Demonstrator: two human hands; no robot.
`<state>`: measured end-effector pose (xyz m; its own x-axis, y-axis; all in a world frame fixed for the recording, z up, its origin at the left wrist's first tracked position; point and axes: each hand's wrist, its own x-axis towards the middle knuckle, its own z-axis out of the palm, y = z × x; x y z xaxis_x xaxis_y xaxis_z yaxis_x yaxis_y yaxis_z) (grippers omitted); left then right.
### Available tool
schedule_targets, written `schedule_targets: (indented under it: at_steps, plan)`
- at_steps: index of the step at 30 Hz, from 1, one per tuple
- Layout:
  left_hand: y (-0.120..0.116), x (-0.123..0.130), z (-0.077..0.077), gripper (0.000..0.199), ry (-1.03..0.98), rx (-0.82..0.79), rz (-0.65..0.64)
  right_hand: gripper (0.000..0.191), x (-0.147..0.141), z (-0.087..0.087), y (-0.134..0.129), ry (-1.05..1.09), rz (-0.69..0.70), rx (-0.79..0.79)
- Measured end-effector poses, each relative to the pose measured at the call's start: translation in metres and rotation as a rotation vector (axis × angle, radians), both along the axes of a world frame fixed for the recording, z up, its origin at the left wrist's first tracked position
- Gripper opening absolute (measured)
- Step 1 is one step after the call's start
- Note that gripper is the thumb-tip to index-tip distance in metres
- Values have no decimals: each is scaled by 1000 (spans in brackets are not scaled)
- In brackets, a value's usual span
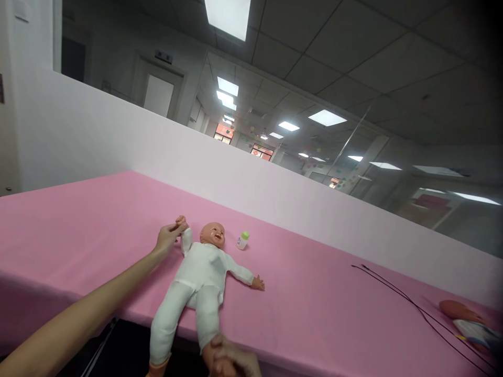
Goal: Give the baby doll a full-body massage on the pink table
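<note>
A baby doll (204,267) in a white long-sleeved top and white trousers lies on its back on a pink-covered table (306,303), its legs reaching over the front edge. My left hand (168,235) pinches the doll's raised hand at the left. Down at the bottom of the view, my right hand (238,357) is closed around the doll's foot on the right side; part of that hand is cut off by the frame. The doll's other arm is stretched out flat to the right. A small bottle with a green cap (243,240) stands beside the doll's head.
Thin dark cables (408,298) run across the table's right side. Near them, at the right edge, lies a second doll (467,319), blurred. A low white wall (251,183) with glass above it borders the table's back.
</note>
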<state>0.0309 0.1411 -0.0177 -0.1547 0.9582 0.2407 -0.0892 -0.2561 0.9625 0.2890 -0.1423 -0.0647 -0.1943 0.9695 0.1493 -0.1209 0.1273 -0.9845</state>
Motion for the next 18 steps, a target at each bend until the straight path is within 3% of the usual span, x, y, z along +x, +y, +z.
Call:
schedule_targets:
  at_steps: [3, 5, 7, 9, 12, 14, 18]
  plan:
    - [-11, 22, 4, 48, 105, 89, -83, 55, -14, 37, 32, 22, -142, 61]
    - [-21, 35, 1, 42, 239, 147, -174, 58, -28, 57, 63, 50, -243, 22]
    - [-30, 44, -8, 48, 399, 199, -209, 63, -39, 67, 91, 142, -312, -60]
    - [-37, 47, -17, 56, 490, 226, -193, 63, -45, 66, 106, 255, -355, -98]
    - [-32, 42, -22, 55, 354, 178, -223, 55, -41, 50, 94, 286, -307, -53]
    - [-21, 37, -18, 54, 189, 126, -218, 52, -35, 37, 70, 228, -169, -2]
    - [6, 28, -13, 51, 20, 87, -3, 50, -28, 18, 23, 50, 118, -66]
